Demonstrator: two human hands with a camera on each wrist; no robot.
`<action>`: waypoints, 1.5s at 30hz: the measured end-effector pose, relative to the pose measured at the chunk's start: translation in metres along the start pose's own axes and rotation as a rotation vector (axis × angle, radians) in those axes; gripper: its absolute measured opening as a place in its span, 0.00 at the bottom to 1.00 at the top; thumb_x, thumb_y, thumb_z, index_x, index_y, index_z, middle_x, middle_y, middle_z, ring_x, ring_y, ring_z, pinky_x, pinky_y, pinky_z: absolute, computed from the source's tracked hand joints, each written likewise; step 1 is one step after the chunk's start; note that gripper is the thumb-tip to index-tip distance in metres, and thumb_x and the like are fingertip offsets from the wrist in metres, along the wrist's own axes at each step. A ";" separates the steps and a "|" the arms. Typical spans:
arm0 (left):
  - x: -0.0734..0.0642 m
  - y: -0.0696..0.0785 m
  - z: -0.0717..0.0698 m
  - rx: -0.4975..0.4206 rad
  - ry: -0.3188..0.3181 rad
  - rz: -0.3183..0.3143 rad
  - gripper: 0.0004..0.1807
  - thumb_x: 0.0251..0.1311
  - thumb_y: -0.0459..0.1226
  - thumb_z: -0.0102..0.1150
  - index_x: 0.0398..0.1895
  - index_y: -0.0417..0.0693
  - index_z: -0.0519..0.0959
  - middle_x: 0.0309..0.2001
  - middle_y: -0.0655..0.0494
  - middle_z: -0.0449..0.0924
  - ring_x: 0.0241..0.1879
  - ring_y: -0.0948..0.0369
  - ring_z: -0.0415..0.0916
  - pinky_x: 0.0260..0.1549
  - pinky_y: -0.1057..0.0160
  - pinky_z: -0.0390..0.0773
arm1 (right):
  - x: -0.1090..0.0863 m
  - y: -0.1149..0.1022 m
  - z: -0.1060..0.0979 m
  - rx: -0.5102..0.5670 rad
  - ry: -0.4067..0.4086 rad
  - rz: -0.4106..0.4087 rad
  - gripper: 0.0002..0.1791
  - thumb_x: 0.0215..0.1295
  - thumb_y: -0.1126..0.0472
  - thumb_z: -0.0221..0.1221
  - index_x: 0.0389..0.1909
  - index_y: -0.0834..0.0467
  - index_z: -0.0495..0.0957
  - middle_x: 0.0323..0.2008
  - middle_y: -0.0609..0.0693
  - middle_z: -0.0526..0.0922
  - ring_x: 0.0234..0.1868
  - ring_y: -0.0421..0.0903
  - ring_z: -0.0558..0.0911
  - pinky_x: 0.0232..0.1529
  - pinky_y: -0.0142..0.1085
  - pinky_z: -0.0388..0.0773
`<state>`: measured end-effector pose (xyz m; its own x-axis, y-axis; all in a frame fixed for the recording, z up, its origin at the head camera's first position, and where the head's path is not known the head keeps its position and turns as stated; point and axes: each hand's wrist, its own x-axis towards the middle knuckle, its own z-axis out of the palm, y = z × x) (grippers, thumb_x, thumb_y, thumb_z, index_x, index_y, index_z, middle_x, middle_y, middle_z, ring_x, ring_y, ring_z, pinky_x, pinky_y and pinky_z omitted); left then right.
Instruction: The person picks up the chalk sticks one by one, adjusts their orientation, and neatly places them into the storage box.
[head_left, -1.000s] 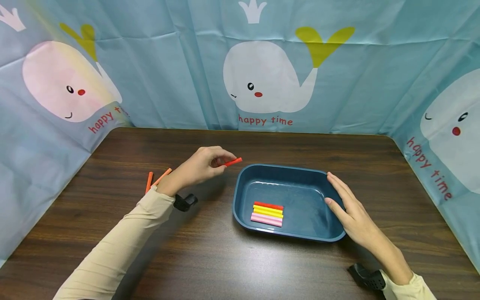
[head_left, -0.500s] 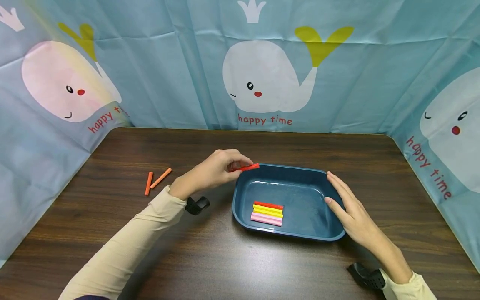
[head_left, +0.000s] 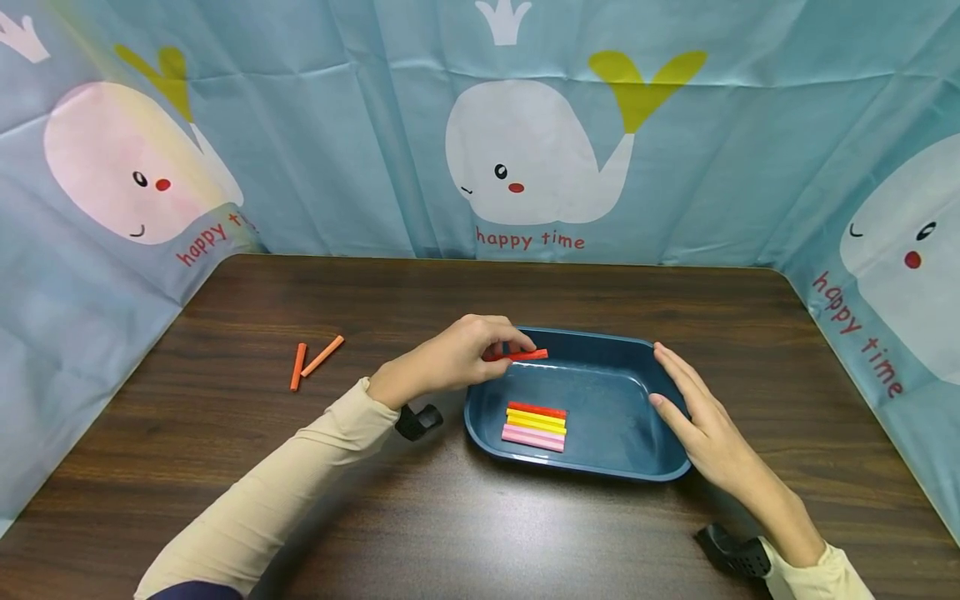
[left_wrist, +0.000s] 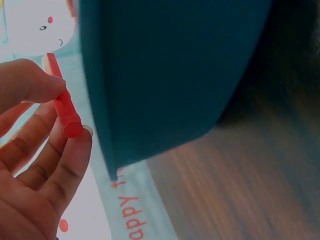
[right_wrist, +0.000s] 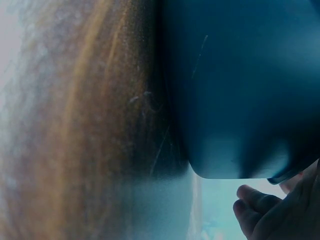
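My left hand [head_left: 453, 357] pinches a short red crayon [head_left: 531, 355] between thumb and fingers, over the back left part of a blue tray [head_left: 600, 477]. In the left wrist view the crayon [left_wrist: 65, 106] is faceted, bare and tilted, close to the tray's outer wall [left_wrist: 165, 75]. Inside the tray, a second red crayon [head_left: 537, 411], yellow crayons [head_left: 536, 422] and pink crayons [head_left: 533, 438] lie side by side at the front left. My right hand [head_left: 705, 425] rests at the tray's right end, fingers extended along the rim and thumb over the inside.
Two orange crayons, one upright in view [head_left: 298, 367] and one slanted [head_left: 322, 356], lie on the dark wood table [head_left: 420, 533] at the left. A blue curtain [head_left: 337, 150] with whales hangs behind the table and along both sides.
My left hand has carried the red crayon rightward and toward me, from left of the tray to over its inside. The orange crayons came into full view. My right hand stays put.
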<state>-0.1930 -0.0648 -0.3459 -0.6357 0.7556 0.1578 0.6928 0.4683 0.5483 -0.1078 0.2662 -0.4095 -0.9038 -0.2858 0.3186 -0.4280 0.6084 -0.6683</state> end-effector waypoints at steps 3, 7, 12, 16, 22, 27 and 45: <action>0.001 0.001 0.005 0.000 -0.012 0.009 0.18 0.60 0.27 0.62 0.53 0.46 0.83 0.41 0.55 0.82 0.32 0.64 0.71 0.32 0.71 0.74 | 0.000 0.000 0.000 -0.002 -0.001 0.000 0.33 0.74 0.64 0.51 0.77 0.60 0.53 0.77 0.60 0.55 0.73 0.21 0.48 0.64 0.11 0.43; 0.004 0.002 0.011 -0.010 -0.028 0.015 0.18 0.60 0.27 0.62 0.53 0.45 0.83 0.43 0.54 0.83 0.31 0.63 0.71 0.31 0.71 0.74 | 0.000 0.000 -0.001 -0.005 0.000 0.001 0.33 0.75 0.64 0.51 0.77 0.60 0.53 0.77 0.59 0.55 0.73 0.21 0.48 0.64 0.11 0.43; 0.007 0.003 0.019 -0.005 -0.070 0.003 0.18 0.61 0.28 0.62 0.55 0.44 0.82 0.47 0.53 0.84 0.34 0.61 0.74 0.33 0.72 0.74 | -0.001 0.001 0.000 -0.009 -0.001 -0.004 0.33 0.75 0.64 0.51 0.77 0.60 0.52 0.77 0.60 0.55 0.73 0.21 0.48 0.64 0.10 0.43; 0.008 0.002 0.025 0.005 -0.085 0.007 0.18 0.62 0.28 0.62 0.55 0.43 0.82 0.47 0.52 0.84 0.33 0.62 0.73 0.33 0.72 0.73 | -0.001 0.002 0.001 -0.007 -0.006 0.006 0.33 0.75 0.64 0.51 0.78 0.59 0.52 0.77 0.59 0.54 0.73 0.21 0.48 0.63 0.10 0.43; 0.011 0.000 0.031 0.000 -0.090 -0.002 0.18 0.62 0.28 0.62 0.55 0.44 0.82 0.46 0.53 0.84 0.33 0.62 0.73 0.33 0.71 0.74 | -0.001 0.001 0.001 -0.005 -0.007 0.014 0.33 0.75 0.64 0.50 0.78 0.58 0.52 0.77 0.59 0.54 0.73 0.21 0.48 0.63 0.11 0.43; 0.013 0.000 0.035 0.017 -0.114 -0.022 0.18 0.62 0.29 0.62 0.56 0.46 0.82 0.47 0.55 0.83 0.36 0.62 0.74 0.36 0.70 0.75 | -0.001 0.001 0.001 -0.005 -0.005 0.014 0.33 0.75 0.63 0.51 0.78 0.58 0.52 0.77 0.58 0.54 0.73 0.21 0.48 0.63 0.11 0.43; 0.016 0.003 0.047 0.201 -0.182 0.009 0.17 0.64 0.33 0.61 0.55 0.53 0.84 0.44 0.60 0.83 0.41 0.64 0.76 0.42 0.69 0.76 | -0.001 0.001 0.001 -0.009 0.002 0.007 0.33 0.75 0.64 0.51 0.77 0.60 0.53 0.77 0.59 0.55 0.73 0.21 0.48 0.64 0.11 0.43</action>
<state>-0.1852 -0.0303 -0.3804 -0.5703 0.8214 0.0012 0.7632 0.5293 0.3708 -0.1073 0.2664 -0.4106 -0.9067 -0.2805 0.3151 -0.4218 0.6169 -0.6645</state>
